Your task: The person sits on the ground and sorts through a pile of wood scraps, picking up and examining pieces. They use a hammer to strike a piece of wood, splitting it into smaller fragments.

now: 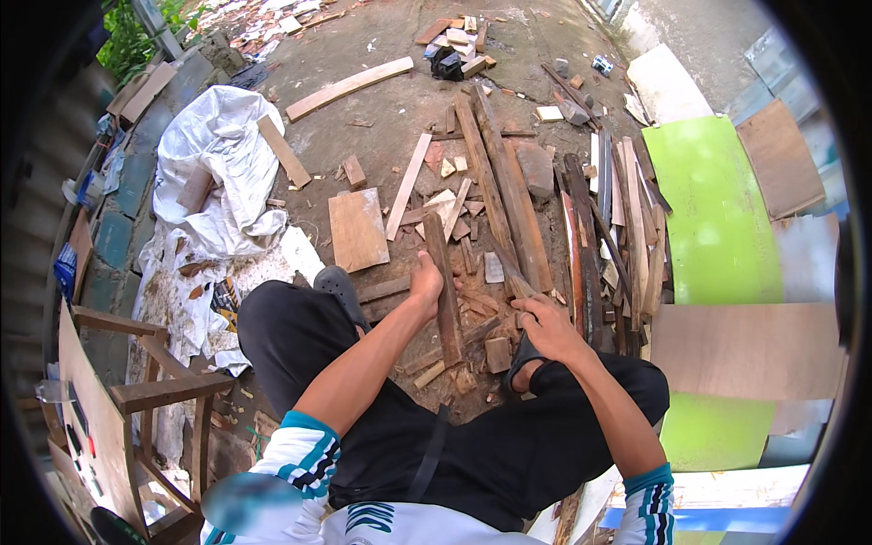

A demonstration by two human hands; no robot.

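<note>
My left hand [424, 283] is closed round a dark strip of wood [445, 304], held upright between my knees. My right hand [550, 327] grips the wooden handle of a bolo knife [510, 270]; its narrow dark blade points away from me and to the left, apart from the strip. Wood chips and short offcuts [498, 354] lie on the ground below both hands. Just beyond them, two long brown beams [514, 204] rest side by side, with a grey block [535, 171] against the right one.
Long wood strips [627, 236] are piled at right beside a green panel [713, 209]. A white sack [218, 168] and a wooden frame [173, 392] stand at left. A square board [358, 229] lies ahead of my left foot; farther off is a heap of offcuts [460, 41].
</note>
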